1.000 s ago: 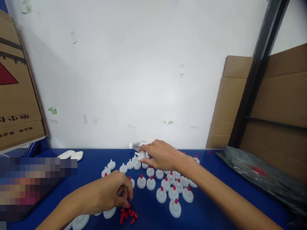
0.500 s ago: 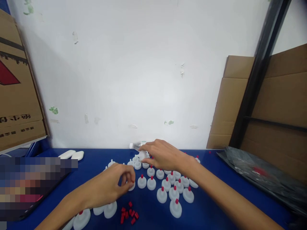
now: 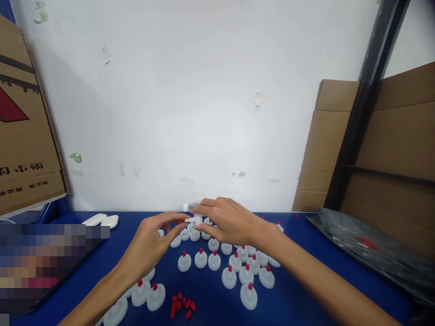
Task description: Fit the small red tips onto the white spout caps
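My right hand (image 3: 229,221) grips a small white squeeze bottle (image 3: 198,219), tipped sideways so its thin nozzle points left. Thumb and fingers of my left hand (image 3: 152,235) are pinched at the nozzle's tip. A speck of red shows between those fingertips, apparently a small red cap, mostly hidden. Below and around my hands stand several white bottles with red caps on top, such as a capped bottle (image 3: 200,259). Uncapped white bottles (image 3: 185,233) cluster just under the held one. A pile of loose red caps (image 3: 180,305) lies at the front.
A clear bottle with a white cap (image 3: 186,207) lies against the wall behind my right hand. Two white oval pieces (image 3: 109,221) rest at the left. A grey plastic bag (image 3: 367,249) lies at the right, near cardboard (image 3: 326,145). A cardboard box (image 3: 30,136) stands at the left.
My left hand has moved up and right, from the front bottles to the nozzle of the held bottle. That bottle has tilted, with its nozzle now toward the left hand.
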Motion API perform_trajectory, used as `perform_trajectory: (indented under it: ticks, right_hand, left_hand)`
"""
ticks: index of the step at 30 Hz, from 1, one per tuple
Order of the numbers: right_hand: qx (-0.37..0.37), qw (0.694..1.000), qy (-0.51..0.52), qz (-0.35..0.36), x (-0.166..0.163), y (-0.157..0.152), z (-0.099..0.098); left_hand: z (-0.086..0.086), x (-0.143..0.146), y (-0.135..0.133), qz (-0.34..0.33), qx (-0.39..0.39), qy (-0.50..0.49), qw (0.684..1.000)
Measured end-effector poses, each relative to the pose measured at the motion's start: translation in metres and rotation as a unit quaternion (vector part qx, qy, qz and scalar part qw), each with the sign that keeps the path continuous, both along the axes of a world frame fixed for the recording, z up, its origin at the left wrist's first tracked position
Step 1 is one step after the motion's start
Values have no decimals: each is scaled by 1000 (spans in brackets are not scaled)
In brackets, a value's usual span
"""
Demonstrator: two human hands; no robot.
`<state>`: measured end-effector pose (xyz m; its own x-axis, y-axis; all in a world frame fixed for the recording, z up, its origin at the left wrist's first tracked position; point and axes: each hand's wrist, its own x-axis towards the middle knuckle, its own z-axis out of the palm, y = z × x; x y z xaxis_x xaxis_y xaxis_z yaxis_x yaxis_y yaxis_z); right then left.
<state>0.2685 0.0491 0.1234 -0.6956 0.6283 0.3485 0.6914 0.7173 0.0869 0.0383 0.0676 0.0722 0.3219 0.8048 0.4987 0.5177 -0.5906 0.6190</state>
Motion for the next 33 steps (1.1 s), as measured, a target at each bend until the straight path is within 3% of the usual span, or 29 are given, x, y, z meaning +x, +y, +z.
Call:
perform_trajectory:
  ticks: [10,20,24,33]
  right_hand:
    - [39,999,10,-11,0,-5,4]
    - [61,998,27,12,-5,-7,2]
    - [72,997,23,23,-8,-5,-2]
    - [72,996,19,42,-11,-3,-10]
  left_hand:
    - [14,4,-7,16,-8,-107,994]
    - [1,2,-1,33,23,-49,998]
    - [-3,1,0,6,52,-15,998]
    - [-5,2,-5,-10,42,17,999]
